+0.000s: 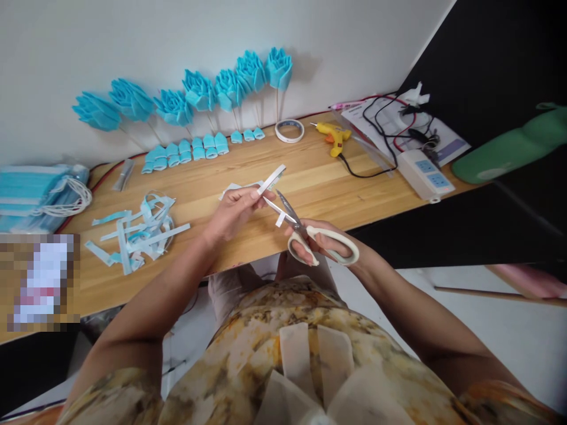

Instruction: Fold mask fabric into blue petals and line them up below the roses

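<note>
My left hand (239,206) pinches a narrow white strip (271,180) over the front of the table. Around the handles of a pair of scissors (296,219) with cream grips, my right hand (314,239) is closed. The blades are spread apart and point up and left, close to the strip. A small white scrap (280,219) shows against the lower blade; whether it is attached to anything, I cannot tell. Behind my left hand, part of a white piece (231,189) lies on the table.
Blue flowers on sticks (199,90) lean along the wall, with folded blue pieces (190,152) before them. Cut strips (137,233) and packaged masks (26,192) lie left. A tape roll (289,123), yellow glue gun (333,137), power strip (426,174) and green bottle (509,146) are right.
</note>
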Tool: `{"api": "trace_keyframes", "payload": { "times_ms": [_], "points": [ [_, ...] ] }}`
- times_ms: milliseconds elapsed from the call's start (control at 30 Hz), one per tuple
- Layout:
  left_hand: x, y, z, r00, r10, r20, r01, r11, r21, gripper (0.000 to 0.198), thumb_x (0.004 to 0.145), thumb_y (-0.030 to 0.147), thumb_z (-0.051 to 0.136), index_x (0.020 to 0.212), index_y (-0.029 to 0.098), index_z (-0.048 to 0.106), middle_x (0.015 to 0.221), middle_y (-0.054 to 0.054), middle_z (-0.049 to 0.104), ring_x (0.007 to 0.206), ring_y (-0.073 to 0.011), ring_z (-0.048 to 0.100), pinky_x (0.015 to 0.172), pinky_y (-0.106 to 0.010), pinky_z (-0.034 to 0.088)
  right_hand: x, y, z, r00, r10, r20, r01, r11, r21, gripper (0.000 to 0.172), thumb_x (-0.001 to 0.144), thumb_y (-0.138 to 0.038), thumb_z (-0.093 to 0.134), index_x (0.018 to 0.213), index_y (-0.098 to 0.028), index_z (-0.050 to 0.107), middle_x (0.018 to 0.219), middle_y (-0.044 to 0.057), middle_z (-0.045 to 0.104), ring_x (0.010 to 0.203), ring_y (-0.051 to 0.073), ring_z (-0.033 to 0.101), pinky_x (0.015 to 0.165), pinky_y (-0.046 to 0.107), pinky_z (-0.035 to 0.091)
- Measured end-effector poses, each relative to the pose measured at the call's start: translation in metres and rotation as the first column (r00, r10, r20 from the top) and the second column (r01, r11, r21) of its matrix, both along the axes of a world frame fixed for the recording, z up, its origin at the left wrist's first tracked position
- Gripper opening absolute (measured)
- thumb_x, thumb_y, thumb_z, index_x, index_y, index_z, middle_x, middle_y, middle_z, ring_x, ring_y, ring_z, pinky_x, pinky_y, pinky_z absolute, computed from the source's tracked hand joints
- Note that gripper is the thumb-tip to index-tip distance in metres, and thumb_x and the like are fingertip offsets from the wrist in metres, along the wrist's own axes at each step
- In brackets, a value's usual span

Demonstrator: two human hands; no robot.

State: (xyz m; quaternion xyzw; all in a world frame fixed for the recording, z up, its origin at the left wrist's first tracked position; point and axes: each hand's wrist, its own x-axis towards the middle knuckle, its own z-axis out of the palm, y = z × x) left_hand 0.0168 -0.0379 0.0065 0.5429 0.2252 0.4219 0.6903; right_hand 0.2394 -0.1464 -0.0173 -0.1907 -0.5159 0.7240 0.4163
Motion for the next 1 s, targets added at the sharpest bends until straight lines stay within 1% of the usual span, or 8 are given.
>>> {"api": "trace_keyframes", "payload": {
  "times_ms": [100, 233, 433, 600, 700, 800, 933, 1000],
  "points": [
    [0.0, -0.002, -0.001, 0.999, -0.037, -0.034, 0.038, 0.999, 0.023, 0.035, 0.081, 0.055, 0.084, 0.075, 0.02, 0.082, 0.076, -0.004, 0.065, 0.079, -0.0182, 0.064, 0.08, -0.034, 0.05, -0.003, 0.004, 0.001, 1.0, 0.007, 0.011, -0.007, 1.0, 0.019, 0.053, 0.099, -0.059, 0.06, 0.126, -0.014, 0.061, 0.084, 0.002, 0.06, 0.061, 0.009, 0.055, 0.053, 0.02, 0.044],
    [0.0, -0.004, -0.002, 0.995, -0.068, -0.07, 0.07, 0.997, 0.036, 0.036, 0.081, 0.056, 0.083, 0.076, 0.021, 0.082, 0.078, -0.004, 0.067, 0.078, -0.0185, 0.065, 0.077, -0.034, 0.051, -0.01, 0.011, 0.005, 1.0, 0.005, -0.025, -0.005, 1.0, 0.029, 0.047, 0.101, -0.056, 0.059, 0.125, -0.015, 0.062, 0.081, 0.001, 0.059, 0.06, 0.009, 0.054, 0.05, 0.02, 0.043],
    [-0.001, -0.005, -0.005, 0.996, -0.051, -0.068, 0.052, 0.999, 0.016, 0.042, 0.076, 0.059, 0.086, 0.065, 0.019, 0.075, 0.071, -0.003, 0.066, 0.077, -0.0205, 0.067, 0.078, -0.036, 0.054, -0.02, 0.019, 0.006, 0.997, -0.003, -0.077, 0.005, 1.0, 0.026, 0.051, 0.099, -0.06, 0.059, 0.125, -0.016, 0.063, 0.074, -0.002, 0.058, 0.056, 0.009, 0.051, 0.047, 0.02, 0.041],
    [-0.001, -0.005, -0.005, 0.997, -0.058, -0.055, 0.058, 0.998, -0.006, 0.043, 0.078, 0.057, 0.086, 0.064, 0.018, 0.073, 0.071, -0.003, 0.066, 0.077, -0.0199, 0.066, 0.081, -0.038, 0.054, -0.021, 0.019, 0.003, 0.994, -0.012, -0.11, 0.011, 1.0, -0.013, 0.051, 0.1, -0.059, 0.059, 0.126, -0.016, 0.066, 0.07, -0.003, 0.056, 0.05, 0.007, 0.046, 0.044, 0.018, 0.039],
    [-0.001, -0.005, -0.003, 0.996, -0.066, -0.055, 0.067, 0.998, 0.006, 0.043, 0.079, 0.056, 0.085, 0.064, 0.018, 0.072, 0.071, -0.003, 0.065, 0.075, -0.0181, 0.063, 0.084, -0.037, 0.052, -0.021, 0.017, 0.004, 0.994, -0.019, -0.106, 0.009, 0.996, -0.091, 0.054, 0.097, -0.062, 0.062, 0.124, -0.016, 0.067, 0.067, -0.005, 0.054, 0.046, 0.006, 0.041, 0.04, 0.017, 0.036],
    [-0.002, -0.006, 0.001, 0.995, -0.084, -0.052, 0.084, 0.996, -0.008, 0.038, 0.08, 0.052, 0.083, 0.068, 0.017, 0.075, 0.075, -0.004, 0.066, 0.079, -0.0201, 0.064, 0.087, -0.038, 0.051, -0.022, 0.016, 0.009, 0.994, -0.024, -0.11, 0.005, 0.985, -0.174, 0.057, 0.092, -0.066, 0.067, 0.12, -0.016, 0.069, 0.068, -0.006, 0.055, 0.044, 0.004, 0.037, 0.037, 0.017, 0.034],
    [-0.003, -0.006, 0.003, 0.995, -0.103, -0.003, 0.103, 0.994, -0.02, 0.031, 0.076, 0.047, 0.083, 0.08, 0.016, 0.081, 0.087, -0.009, 0.074, 0.088, -0.0247, 0.068, 0.092, -0.04, 0.051, -0.022, 0.014, 0.015, 0.991, -0.033, -0.132, 0.005, 0.979, -0.205, 0.055, 0.089, -0.065, 0.071, 0.114, -0.016, 0.072, 0.064, -0.006, 0.054, 0.043, 0.004, 0.036, 0.036, 0.016, 0.033],
    [-0.003, -0.006, 0.003, 0.996, -0.093, -0.011, 0.093, 0.995, -0.035, 0.03, 0.077, 0.045, 0.084, 0.085, 0.016, 0.082, 0.089, -0.009, 0.075, 0.089, -0.0245, 0.069, 0.091, -0.039, 0.052, -0.022, 0.014, 0.016, 0.991, -0.041, -0.125, 0.013, 0.975, -0.22, 0.056, 0.088, -0.066, 0.071, 0.113, -0.016, 0.073, 0.064, -0.006, 0.053, 0.042, 0.004, 0.035, 0.036, 0.016, 0.032]
  ]
}}
